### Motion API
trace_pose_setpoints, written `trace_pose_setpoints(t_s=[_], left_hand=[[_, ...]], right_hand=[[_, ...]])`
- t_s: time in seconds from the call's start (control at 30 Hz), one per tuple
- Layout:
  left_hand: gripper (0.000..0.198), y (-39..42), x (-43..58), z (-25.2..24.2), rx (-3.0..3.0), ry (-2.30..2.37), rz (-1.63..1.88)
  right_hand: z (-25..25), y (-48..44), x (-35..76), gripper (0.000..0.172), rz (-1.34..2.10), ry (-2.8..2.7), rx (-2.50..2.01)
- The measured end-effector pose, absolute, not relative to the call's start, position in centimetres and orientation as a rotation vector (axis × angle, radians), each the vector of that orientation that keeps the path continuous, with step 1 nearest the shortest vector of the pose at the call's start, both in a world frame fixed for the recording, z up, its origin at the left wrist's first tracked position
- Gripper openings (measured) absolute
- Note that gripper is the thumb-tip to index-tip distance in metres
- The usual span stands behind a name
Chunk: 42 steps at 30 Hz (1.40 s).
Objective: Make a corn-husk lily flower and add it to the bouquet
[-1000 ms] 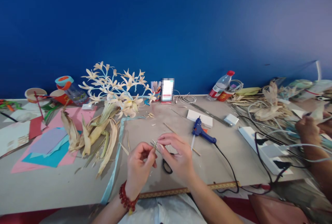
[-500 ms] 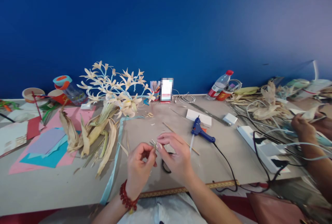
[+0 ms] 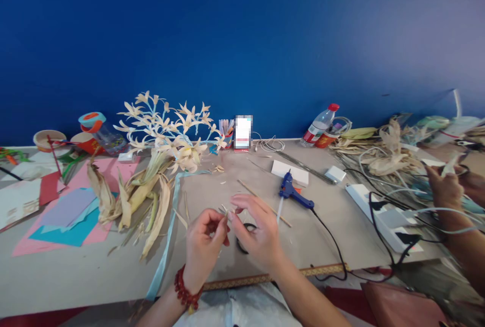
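Observation:
My left hand (image 3: pixel 206 236), a red beaded bracelet on its wrist, is closed in a pinch. Against it, my right hand (image 3: pixel 257 228) pinches with thumb and forefinger. Between the fingertips shows a small pale strip (image 3: pixel 224 209), mostly hidden, its kind unclear. A black loop (image 3: pixel 242 246), perhaps a scissors handle, lies partly under my right hand. Just beyond the hands rests a thin wooden stick (image 3: pixel 252 191). A blue glue gun (image 3: pixel 293 190) with a clear glue stick lies to the right.
At the left stand husk flowers (image 3: pixel 185 150) beside dried corn husks (image 3: pixel 140 198) and coloured paper (image 3: pixel 71 211). A lit phone (image 3: pixel 243 131) leans by the blue wall. To the right are a bottle (image 3: pixel 320 127), a power strip (image 3: pixel 382 218) with cords, and another person's hands (image 3: pixel 445 190).
My hands stay almost in place, with slight finger movement at the pale strip. At the far right, the other person's hands have shifted with a pale piece.

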<state>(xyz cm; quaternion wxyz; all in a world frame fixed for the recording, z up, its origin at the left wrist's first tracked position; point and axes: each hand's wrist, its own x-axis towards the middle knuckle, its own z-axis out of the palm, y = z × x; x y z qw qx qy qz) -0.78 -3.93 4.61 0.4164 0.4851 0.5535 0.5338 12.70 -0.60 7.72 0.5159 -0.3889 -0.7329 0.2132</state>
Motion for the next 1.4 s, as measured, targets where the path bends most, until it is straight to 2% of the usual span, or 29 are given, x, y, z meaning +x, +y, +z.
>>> trace_pose_setpoints(t_s=[0.1, 0.37, 1.23, 1.33, 1.4], left_hand=[[0.02, -3.9, -0.7, 4.6, 1.199, 1.371, 1.337], [0.021, -4.0, -0.7, 4.4, 1.212, 1.354, 1.311], [0.02, -4.0, -0.8, 4.4, 1.154, 1.299, 1.312], [0.021, -4.0, -0.8, 4.4, 1.116, 1.272, 1.307], [0.023, -3.9, -0.8, 4.4, 1.037, 1.222, 1.311]], right_hand=[[7.8, -0.8, 12.9, 0.03, 0.586, -1.758, -0.969], [7.1, -0.6, 12.8, 0.018, 0.675, -1.746, -0.997], [7.8, -0.3, 13.5, 0.008, 0.743, -1.807, -1.03], [8.1, 0.0, 13.7, 0.009, 0.804, -1.819, -1.055], [8.6, 0.0, 14.1, 0.019, 0.847, -1.82, -1.052]])
